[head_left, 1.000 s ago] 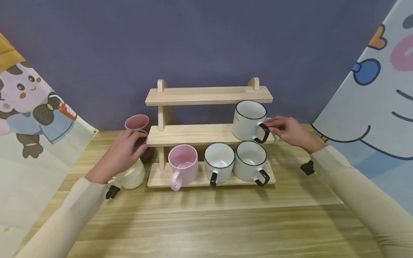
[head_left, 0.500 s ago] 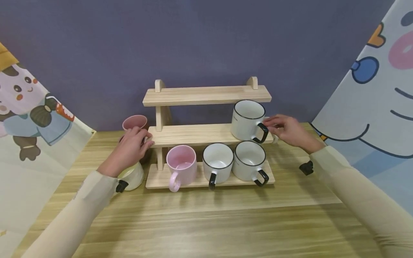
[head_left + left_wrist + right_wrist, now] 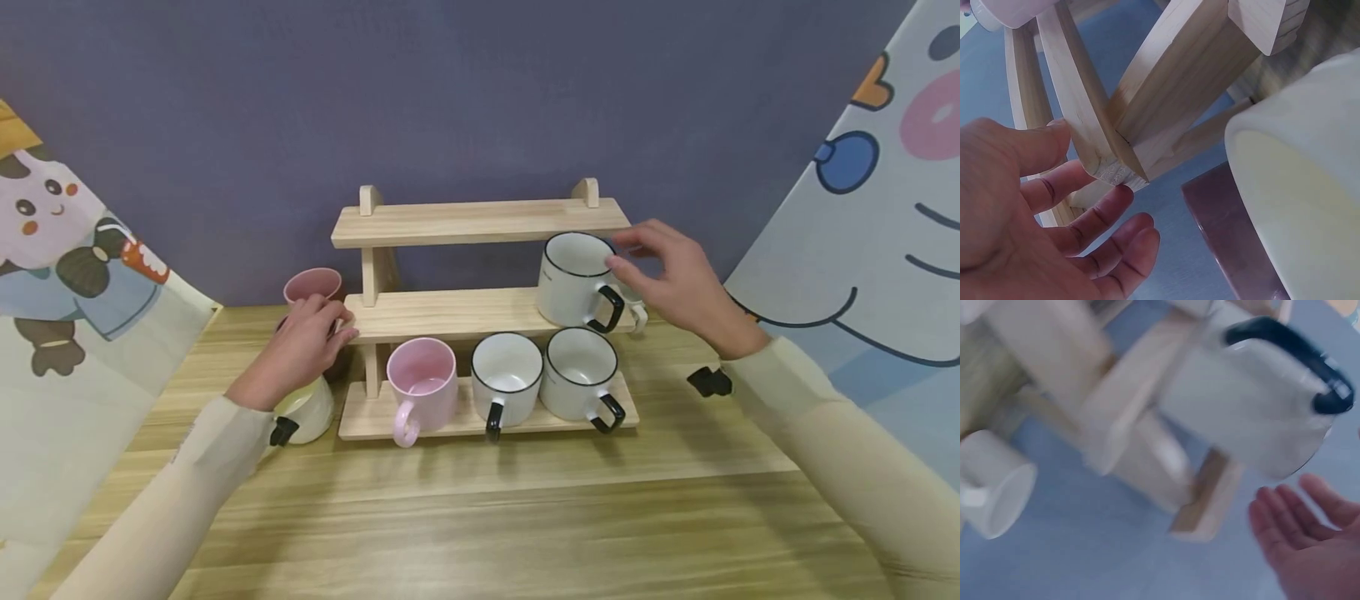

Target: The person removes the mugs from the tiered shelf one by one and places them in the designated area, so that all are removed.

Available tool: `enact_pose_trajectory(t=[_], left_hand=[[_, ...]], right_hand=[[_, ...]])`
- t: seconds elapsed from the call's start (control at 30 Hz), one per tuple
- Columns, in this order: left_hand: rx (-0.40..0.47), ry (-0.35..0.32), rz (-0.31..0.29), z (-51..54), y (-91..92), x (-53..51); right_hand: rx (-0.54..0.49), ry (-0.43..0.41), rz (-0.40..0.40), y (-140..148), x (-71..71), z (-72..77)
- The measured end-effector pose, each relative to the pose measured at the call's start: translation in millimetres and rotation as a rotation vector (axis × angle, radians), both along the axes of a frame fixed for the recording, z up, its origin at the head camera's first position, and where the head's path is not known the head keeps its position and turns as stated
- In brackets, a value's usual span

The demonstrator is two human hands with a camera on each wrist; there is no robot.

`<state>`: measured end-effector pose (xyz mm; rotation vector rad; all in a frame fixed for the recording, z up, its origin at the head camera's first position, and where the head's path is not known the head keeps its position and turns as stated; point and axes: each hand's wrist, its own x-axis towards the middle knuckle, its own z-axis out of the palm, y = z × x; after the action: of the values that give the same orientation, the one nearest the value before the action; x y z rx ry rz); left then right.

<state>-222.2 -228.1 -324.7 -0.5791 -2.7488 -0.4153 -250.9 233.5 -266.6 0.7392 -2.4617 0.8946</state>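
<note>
A wooden three-tier rack (image 3: 465, 312) stands with three mugs on its bottom tier. My left hand (image 3: 296, 350) grips the left end of the middle shelf, with the thumb (image 3: 1044, 147) on one face and fingers round the other. On that shelf's right end sits an upright white mug (image 3: 573, 283) with a dark rim and black handle. Beside its rim my right hand (image 3: 675, 279) is spread. In the right wrist view the fingers (image 3: 1285, 519) lie close to the mug (image 3: 1241, 406), curled round nothing; whether one touches it I cannot tell.
The bottom tier holds a pink mug (image 3: 423, 383) and two white mugs (image 3: 506, 379). Left of the rack are a dusky pink cup (image 3: 313, 283) and a cream mug (image 3: 311, 412). Another pale mug (image 3: 637, 312) stands behind the right end.
My left hand has gone from above the cups at the left to the shelf's end. My right hand has risen from the shelf's right end to the upper mug's rim. The mugs stay put.
</note>
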Motion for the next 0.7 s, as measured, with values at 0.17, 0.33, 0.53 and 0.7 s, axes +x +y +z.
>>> enact_pose_trajectory(t=[0.17, 0.33, 0.53, 0.7], left_hand=[[0.005, 0.003, 0.006, 0.0, 2.1, -0.3], [0.01, -0.005, 0.003, -0.5, 4.1, 0.8], [0.003, -0.004, 0.003, 1.2, 4.6, 1.7], [-0.003, 0.0, -0.003, 1.9, 5.9, 1.3]], right_hand=[[0.109, -0.119, -0.038, -21, -1.8, 14.1], [0.195, -0.137, -0.06, -29, -8.3, 18.1], [0.26, -0.182, -0.076, -30, -15.4, 19.6], [0.257, -0.183, -0.095, -29, -18.1, 18.0]])
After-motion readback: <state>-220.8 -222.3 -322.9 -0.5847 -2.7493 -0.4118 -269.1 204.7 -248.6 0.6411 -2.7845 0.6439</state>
